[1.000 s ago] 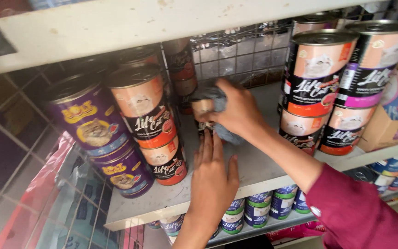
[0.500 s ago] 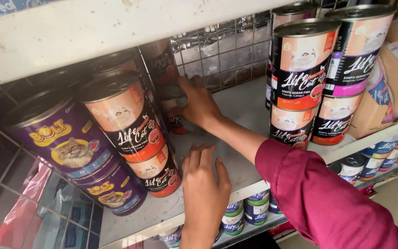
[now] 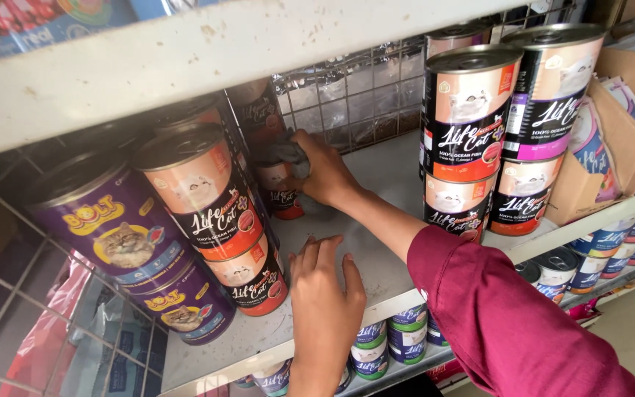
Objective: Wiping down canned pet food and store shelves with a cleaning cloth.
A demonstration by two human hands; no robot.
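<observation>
Two hands | right hand [image 3: 323, 173] grip clamped on grey cloth [image 3: 282, 151] (by cans) | left hand [image 3: 325, 294] fingers apart, flat on shelf [image 3: 384, 220]

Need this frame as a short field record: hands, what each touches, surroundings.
setting: white shelf with a wire mesh back
right hand: pressing a grey cloth at the shelf's rear
left hand: flat on the shelf's front edge, holding nothing
left of hands: stacked orange cat food cans, purple cans
right of hands: stacked orange and pink-banded cans
below: small cans on the lower shelf
</observation>
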